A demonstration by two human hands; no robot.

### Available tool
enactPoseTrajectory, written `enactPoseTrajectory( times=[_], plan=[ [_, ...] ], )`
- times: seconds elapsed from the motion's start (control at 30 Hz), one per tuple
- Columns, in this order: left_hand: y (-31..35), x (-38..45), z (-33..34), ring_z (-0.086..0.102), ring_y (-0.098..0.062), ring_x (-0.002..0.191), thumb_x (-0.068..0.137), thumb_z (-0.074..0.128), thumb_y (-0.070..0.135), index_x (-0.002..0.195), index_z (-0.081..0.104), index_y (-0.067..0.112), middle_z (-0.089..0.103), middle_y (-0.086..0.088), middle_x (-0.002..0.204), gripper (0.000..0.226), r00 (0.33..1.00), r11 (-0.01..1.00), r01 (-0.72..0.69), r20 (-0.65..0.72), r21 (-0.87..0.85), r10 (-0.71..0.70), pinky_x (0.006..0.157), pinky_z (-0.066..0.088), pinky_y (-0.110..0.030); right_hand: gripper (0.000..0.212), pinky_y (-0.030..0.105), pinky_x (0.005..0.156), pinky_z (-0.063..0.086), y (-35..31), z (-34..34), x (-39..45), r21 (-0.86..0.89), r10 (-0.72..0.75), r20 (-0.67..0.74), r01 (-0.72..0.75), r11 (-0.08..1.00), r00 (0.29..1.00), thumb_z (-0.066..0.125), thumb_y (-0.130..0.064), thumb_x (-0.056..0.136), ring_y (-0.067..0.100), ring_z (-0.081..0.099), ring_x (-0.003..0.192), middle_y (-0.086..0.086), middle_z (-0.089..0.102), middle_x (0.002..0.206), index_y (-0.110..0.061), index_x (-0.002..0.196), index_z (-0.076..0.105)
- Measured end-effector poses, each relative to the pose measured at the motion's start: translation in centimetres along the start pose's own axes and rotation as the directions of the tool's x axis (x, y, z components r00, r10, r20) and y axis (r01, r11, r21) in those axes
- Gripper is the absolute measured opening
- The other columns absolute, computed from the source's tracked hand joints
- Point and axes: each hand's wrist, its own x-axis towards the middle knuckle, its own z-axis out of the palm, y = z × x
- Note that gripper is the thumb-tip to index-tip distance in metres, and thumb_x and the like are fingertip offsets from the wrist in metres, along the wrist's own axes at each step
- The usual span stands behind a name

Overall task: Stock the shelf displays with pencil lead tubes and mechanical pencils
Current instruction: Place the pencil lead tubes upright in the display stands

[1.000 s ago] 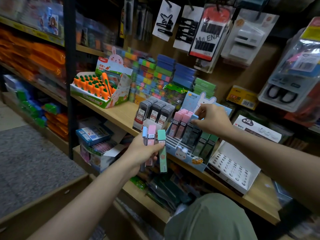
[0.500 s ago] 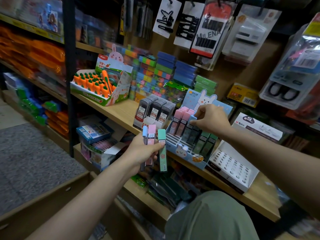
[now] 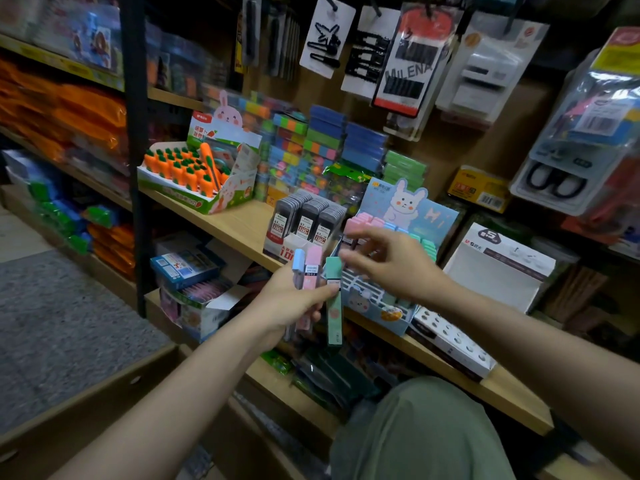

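Observation:
My left hand point(image 3: 292, 301) grips a fan of three pencil lead tubes: a blue one point(image 3: 298, 266), a pink one point(image 3: 312, 268) and a green one point(image 3: 334, 306). My right hand point(image 3: 391, 263) hovers just right of the green tube's cap, fingers loosely curled and spread, holding nothing, its fingertips close to the cap. Behind it stands the blue rabbit display box point(image 3: 407, 209) with rows of pink, blue and green tubes. A display of dark lead tubes point(image 3: 304, 223) sits to its left on the wooden shelf point(image 3: 239, 226).
An orange carrot-item display point(image 3: 194, 174) stands at the shelf's left. A white perforated box point(image 3: 453, 337) lies at the right, near the shelf edge. Packaged goods hang above. Open boxes point(image 3: 194, 289) sit on the lower shelf. My knee point(image 3: 422, 431) is at the bottom.
My right hand has left the rabbit display and moved down-left toward the tubes in my left hand. The left hand has stayed in place with its three tubes.

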Motion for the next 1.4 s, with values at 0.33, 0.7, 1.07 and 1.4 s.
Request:
enactPoseTrajectory(
  times=[0.33,0.7,1.07,1.4],
  plan=[
    [1.1,-0.5,0.8,0.059,-0.012,0.058,0.088,0.065,0.003,0.118,0.059,0.004,0.065,-0.003,0.069,0.031,0.982,0.955,0.183,0.000,-0.232,-0.188,0.051,0.051,-0.024,0.020,0.037,0.078,0.061,1.2,-4.5,-2.6,0.268,0.111,-0.131,-0.072,0.961,0.985,0.075,-0.013,0.083,0.013,0.074,0.072,0.001,0.075,0.083,-0.026,0.095,0.066],
    [-0.2,-1.3,2.2,0.069,-0.025,0.082,0.096,0.043,-0.007,0.118,0.055,0.006,0.072,-0.015,0.099,0.028,0.963,0.927,0.270,0.072,-0.261,-0.260,0.064,0.059,-0.038,0.021,0.034,0.078,0.060,7.6,-5.0,-5.2,0.075,0.123,-0.362,-0.102,0.992,0.924,0.073,-0.021,0.086,0.010,0.070,0.080,-0.004,0.071,0.083,-0.021,0.106,0.065],
    [-1.2,-2.0,1.7,0.061,-0.019,0.079,0.098,0.047,0.004,0.117,0.054,0.023,0.065,-0.012,0.104,0.028,0.966,0.964,0.244,0.113,-0.100,-0.233,0.065,0.055,-0.029,0.018,0.015,0.060,0.051,8.4,-3.3,-4.2,0.041,0.138,-0.358,-0.132,0.990,0.924,0.073,-0.024,0.086,0.000,0.068,0.071,-0.011,0.068,0.082,-0.030,0.098,0.061],
    [-1.4,-1.5,1.9,0.062,-0.013,0.074,0.100,0.049,0.010,0.114,0.062,0.012,0.072,-0.009,0.106,0.019,0.975,0.977,0.199,0.117,-0.081,-0.189,0.064,0.054,-0.027,0.021,0.008,0.059,0.049,8.6,-2.1,-4.6,-0.045,0.120,-0.343,-0.144,0.989,0.931,0.078,-0.020,0.082,-0.005,0.065,0.069,-0.012,0.067,0.082,-0.021,0.096,0.063]
  ],
)
